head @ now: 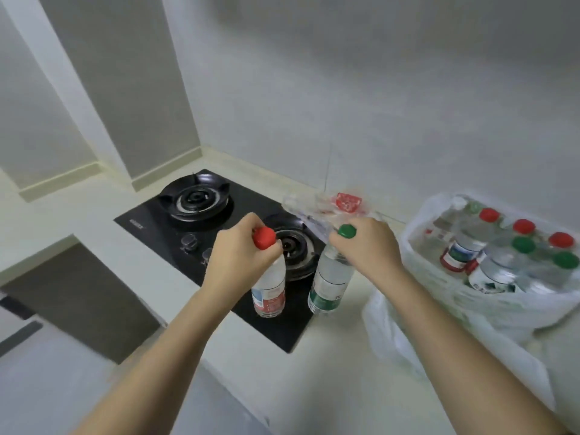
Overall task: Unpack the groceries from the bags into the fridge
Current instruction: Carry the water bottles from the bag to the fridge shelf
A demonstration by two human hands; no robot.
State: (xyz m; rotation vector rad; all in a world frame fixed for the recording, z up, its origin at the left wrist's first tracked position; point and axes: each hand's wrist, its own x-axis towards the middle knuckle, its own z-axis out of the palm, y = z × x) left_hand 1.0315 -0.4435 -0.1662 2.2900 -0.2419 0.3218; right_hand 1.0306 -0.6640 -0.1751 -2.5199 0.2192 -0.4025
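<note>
bottles of water are the load here. each looks full, so fairly heavy for its size: stiff at the neck, thin in the walls so a hard squeeze would dent it, and smooth on the label, which could slip. the neck just under the cap seems the sound place to hold, or the waist for a longer carry.

the red-capped bottle [269,287] is upright over the front right corner of the stove [175,221]. the left grip [241,262] is curled round its neck from above, with the cap poking out past the fingers. the green-capped bottle [329,284] is upright at the stove's right edge, and the right grip [367,249] is closed round its neck the same way. whether either base rests on the stove or table [94,215] or hangs just clear cannot be told.

both forearms reach forward with wrists bent down. more bottles sit in the white bag [408,324] right of the stove. no fridge is in view.
</note>
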